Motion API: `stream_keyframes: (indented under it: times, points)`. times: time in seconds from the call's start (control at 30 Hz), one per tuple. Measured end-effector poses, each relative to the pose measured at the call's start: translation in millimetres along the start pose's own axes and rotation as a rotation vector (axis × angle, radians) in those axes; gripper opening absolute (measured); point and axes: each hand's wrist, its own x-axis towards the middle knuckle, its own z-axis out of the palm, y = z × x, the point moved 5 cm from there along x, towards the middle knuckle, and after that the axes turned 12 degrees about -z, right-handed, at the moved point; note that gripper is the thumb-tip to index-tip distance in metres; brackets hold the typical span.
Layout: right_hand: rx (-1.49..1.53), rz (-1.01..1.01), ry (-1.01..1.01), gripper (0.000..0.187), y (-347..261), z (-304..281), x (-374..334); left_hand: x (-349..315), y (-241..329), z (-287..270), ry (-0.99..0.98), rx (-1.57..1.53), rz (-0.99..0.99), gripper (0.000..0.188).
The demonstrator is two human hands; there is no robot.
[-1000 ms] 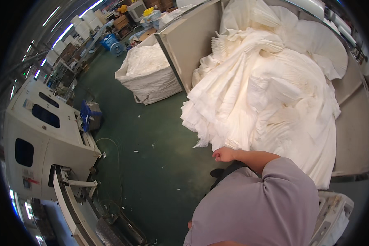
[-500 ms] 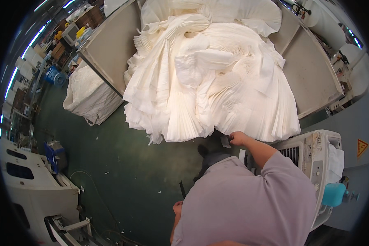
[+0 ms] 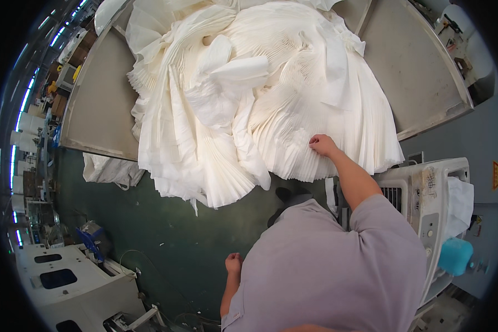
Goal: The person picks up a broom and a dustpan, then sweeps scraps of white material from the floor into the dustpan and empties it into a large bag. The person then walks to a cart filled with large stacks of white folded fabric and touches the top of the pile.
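Observation:
A big heap of white, finely pleated sheet material (image 3: 293, 110) spills forward between two grey panels. My right hand (image 3: 323, 145) is at the front slope of this heap, right of its middle. Its fingers are closed, pinched against the pleats. Whatever they hold, if anything, blends into the white. Low beside my body, over the green floor, hangs my left hand (image 3: 234, 263). Its fingers are curled in and I see nothing in them. My shoe (image 3: 290, 196) shows below the heap's front edge.
Grey panels (image 3: 420, 72) flank the heap. At my right stands a white cooler-like unit (image 3: 420, 193) with a turquoise container (image 3: 455, 257). A white machine (image 3: 74, 282) is at lower left, beside a blue-edged bin (image 3: 94, 240). A white sack (image 3: 113, 170) lies under the left panel.
My right hand has risen from below the heap's edge onto its front; the small pale piece seen at its fingers no longer shows. The dark strip by my left hand is out of sight. The view has shifted.

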Motion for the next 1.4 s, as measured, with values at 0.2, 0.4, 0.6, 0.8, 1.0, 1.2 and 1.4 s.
stream_keyframes:
  times: [0.2, 0.4, 0.6, 0.8, 1.0, 1.2, 1.4]
  points:
    - [0.487, 0.409, -0.26, 0.027, 16, -28, 32, 15, 54, 38, -0.06, 0.024, 0.059, 0.015]
    - [0.749, 0.265, 0.007, 0.033, 54, -39, 38, 12, 124, 58, -0.156, 0.278, 0.074, 0.016]
    - [0.979, 0.223, 0.275, 0.03, 62, -36, 47, 60, 169, 45, -0.13, 0.468, 0.212, 0.024]
    - [1.053, 0.179, 0.739, 0.022, 67, -29, 24, 44, 205, 57, -0.053, 0.407, 0.318, 0.023]
    - [-0.217, -0.305, 0.539, 0.065, 12, 22, -49, 62, 72, 3, -0.016, 0.285, 0.179, 0.027]
    - [-0.639, -0.077, 0.139, 0.117, -26, 80, -95, 56, -36, -43, -0.029, 0.482, -0.097, 0.033]
    - [-0.61, 0.034, 0.126, 0.123, -13, 78, -91, 81, -7, -61, -0.097, 0.331, -0.143, 0.03]
